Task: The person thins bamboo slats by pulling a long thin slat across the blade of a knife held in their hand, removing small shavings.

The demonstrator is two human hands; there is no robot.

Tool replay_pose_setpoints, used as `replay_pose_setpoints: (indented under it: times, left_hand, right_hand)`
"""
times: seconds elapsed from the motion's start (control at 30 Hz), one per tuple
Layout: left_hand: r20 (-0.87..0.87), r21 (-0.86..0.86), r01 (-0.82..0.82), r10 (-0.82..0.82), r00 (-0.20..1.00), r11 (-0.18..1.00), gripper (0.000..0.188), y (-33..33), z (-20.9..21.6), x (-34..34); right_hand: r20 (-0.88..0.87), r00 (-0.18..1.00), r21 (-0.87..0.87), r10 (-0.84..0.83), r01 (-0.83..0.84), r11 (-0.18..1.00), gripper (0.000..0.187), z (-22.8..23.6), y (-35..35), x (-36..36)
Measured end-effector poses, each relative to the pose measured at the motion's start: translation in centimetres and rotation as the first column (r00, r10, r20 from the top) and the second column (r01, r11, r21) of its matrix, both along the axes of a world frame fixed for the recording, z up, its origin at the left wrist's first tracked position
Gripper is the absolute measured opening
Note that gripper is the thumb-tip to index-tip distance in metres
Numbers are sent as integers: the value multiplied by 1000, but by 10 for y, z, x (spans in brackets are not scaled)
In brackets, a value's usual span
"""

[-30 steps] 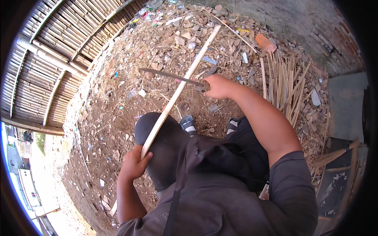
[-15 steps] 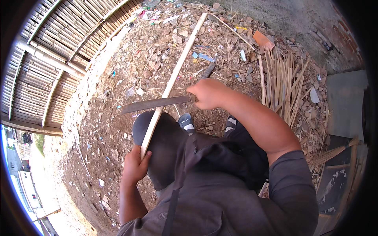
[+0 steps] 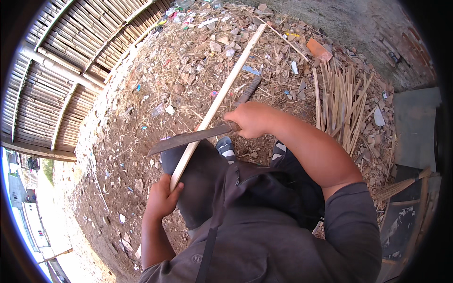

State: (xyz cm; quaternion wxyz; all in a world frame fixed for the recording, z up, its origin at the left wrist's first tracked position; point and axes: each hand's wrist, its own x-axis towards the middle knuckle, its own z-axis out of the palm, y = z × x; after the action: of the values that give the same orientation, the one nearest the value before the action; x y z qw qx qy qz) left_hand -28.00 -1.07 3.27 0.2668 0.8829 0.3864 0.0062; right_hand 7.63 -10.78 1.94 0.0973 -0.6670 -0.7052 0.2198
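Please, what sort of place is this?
Probably an outdoor yard: rubble-strewn ground, with a rough wall on the right and a slatted structure on the left.

The strip (image 3: pixel 231 82) looked like wood, smooth and matt on its face. The knife (image 3: pixel 173 143) showed dull metal, mottled rather than glossy. The shirt (image 3: pixel 278 236) was matt, soft-looking cloth. The ground (image 3: pixel 118 188) was rough earth and stone, the wall (image 3: pixel 344 26) coarse masonry, the brick (image 3: pixel 319 50) matt, the fence (image 3: pixel 61 70) ridged wood or bamboo.

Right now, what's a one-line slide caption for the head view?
Left hand grips a pale wooden strip; right hand holds a knife across it.
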Motion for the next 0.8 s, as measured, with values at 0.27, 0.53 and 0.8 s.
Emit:
replay_pose_setpoints:
  times: [0.27,0.53,0.8]
  left_hand:
    - [28,-60,-1,3,1000,998,33,3,5,3]
    - [-72,-294,56,-81,994,954,29,-3,12,-10]
    - [34,-429,-23,42,999,903,28,0,6,-5]
  right_hand:
    - [-327,838,-37,-436,450,892,52,-31,-3,67]
    - [-150,989,-86,-9,-4,996,47,-12,-15,40]
    - [-167,952,-14,-258,259,966,43,-2,-9,23]
